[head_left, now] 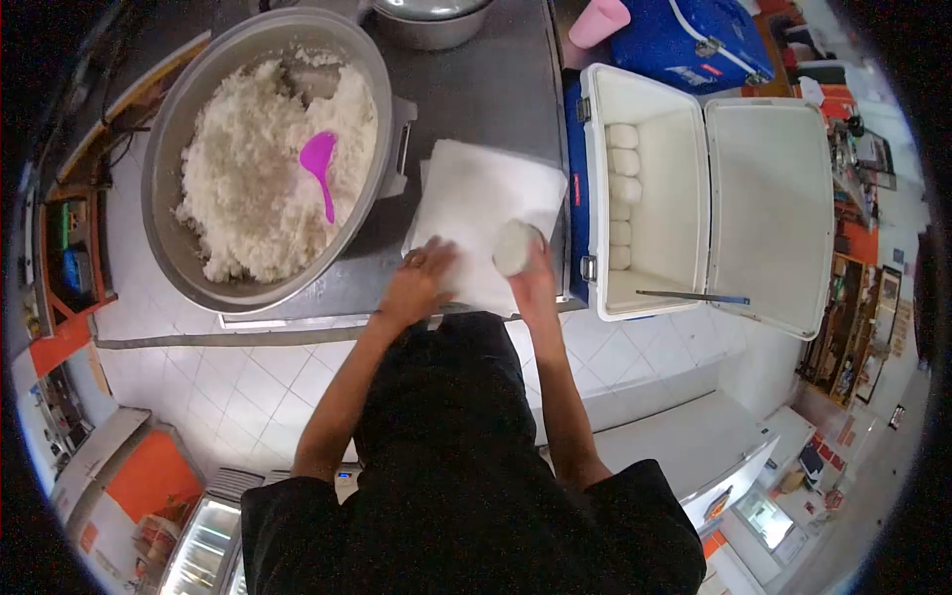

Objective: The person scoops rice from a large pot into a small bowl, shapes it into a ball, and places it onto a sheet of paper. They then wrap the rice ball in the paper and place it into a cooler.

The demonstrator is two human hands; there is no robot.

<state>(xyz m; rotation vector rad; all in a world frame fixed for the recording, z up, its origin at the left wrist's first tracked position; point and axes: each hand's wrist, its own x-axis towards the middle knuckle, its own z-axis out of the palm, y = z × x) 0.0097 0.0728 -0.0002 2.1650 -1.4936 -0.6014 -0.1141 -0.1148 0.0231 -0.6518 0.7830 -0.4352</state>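
A stack of white paper sheets lies on the dark counter in front of me. My left hand rests at its near left edge, fingers spread and slightly blurred. At the stack's near right side, my right hand grips a small round cup that looks filled with white rice; blur hides its details. To the left stands a large metal basin heaped with cooked rice. A magenta rice paddle lies on the rice.
Right of the paper, an open cooler box holds a row of wrapped white bundles along its left wall. Its lid is swung out to the right. Behind are a blue cooler, a pink cup and a lidded pot.
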